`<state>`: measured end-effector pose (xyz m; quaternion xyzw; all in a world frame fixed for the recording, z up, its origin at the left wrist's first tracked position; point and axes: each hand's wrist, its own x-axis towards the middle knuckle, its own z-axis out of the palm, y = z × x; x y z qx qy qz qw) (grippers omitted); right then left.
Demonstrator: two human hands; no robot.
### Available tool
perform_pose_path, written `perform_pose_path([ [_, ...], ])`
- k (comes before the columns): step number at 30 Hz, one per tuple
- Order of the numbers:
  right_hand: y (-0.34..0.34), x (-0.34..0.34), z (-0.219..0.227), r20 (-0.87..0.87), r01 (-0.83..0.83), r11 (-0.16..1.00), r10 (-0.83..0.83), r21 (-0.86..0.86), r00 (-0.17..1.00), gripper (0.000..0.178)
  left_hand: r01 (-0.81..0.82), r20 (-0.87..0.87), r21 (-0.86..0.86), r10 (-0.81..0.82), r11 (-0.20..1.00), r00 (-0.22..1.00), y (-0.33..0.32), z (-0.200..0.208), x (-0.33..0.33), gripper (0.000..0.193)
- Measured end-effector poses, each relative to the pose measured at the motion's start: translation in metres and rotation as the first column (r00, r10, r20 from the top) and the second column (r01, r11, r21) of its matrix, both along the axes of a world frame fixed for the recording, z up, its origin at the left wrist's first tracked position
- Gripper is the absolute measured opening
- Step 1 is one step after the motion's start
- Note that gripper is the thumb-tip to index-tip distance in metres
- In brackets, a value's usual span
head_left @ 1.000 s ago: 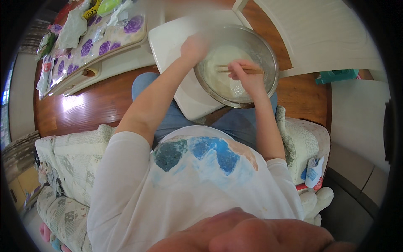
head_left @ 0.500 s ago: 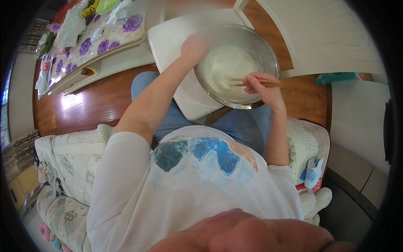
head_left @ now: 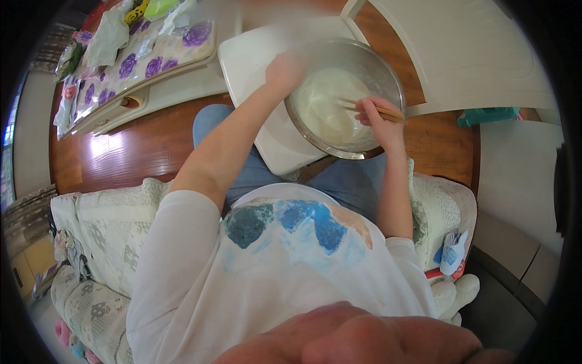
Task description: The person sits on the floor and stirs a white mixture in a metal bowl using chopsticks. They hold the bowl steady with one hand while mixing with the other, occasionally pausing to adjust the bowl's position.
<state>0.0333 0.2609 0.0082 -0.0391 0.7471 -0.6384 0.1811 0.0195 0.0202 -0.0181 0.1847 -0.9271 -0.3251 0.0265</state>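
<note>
A wide metal bowl [head_left: 397, 82] holds a pale, milky-white batter [head_left: 324, 100]. It rests on a white stool-like surface [head_left: 242, 57] in front of my lap. My left hand [head_left: 285, 74] is closed at the bowl's left rim; a blurred patch hides part of its fingers. On the bowl's right side, my right hand [head_left: 381, 118] grips a pair of wooden chopsticks [head_left: 391, 113]. Their tips reach left into the batter.
At the upper left stands a table with a purple-flowered cover [head_left: 197, 33], with bags and packets on it. A white chair [head_left: 467, 54] is at the upper right, near a teal box [head_left: 488, 115]. Behind me is a quilted sofa [head_left: 109, 218].
My right hand has shifted slightly, and the chopsticks now slant more, their tips farther from me in the batter. My left hand stays at the rim.
</note>
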Motion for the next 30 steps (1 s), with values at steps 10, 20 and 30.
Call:
perform_pose_path([
  [10,-0.028,0.020,-0.004,0.026,-0.171,0.981,0.175,-0.096,0.984,0.020,0.000,-0.002,-0.007,0.000,1.000,1.000,0.004,0.008,0.001,0.043],
  [20,0.000,-0.008,-0.010,-0.139,0.105,0.994,-0.099,0.030,0.985,0.018,-0.004,-0.011,-0.018,0.003,1.000,1.000,-0.001,-0.003,0.000,0.042],
  [30,-0.033,0.026,-0.010,-0.273,-0.182,0.982,0.187,0.045,0.944,0.016,0.034,0.008,-0.019,-0.033,0.999,0.999,0.004,0.013,0.004,0.042],
])
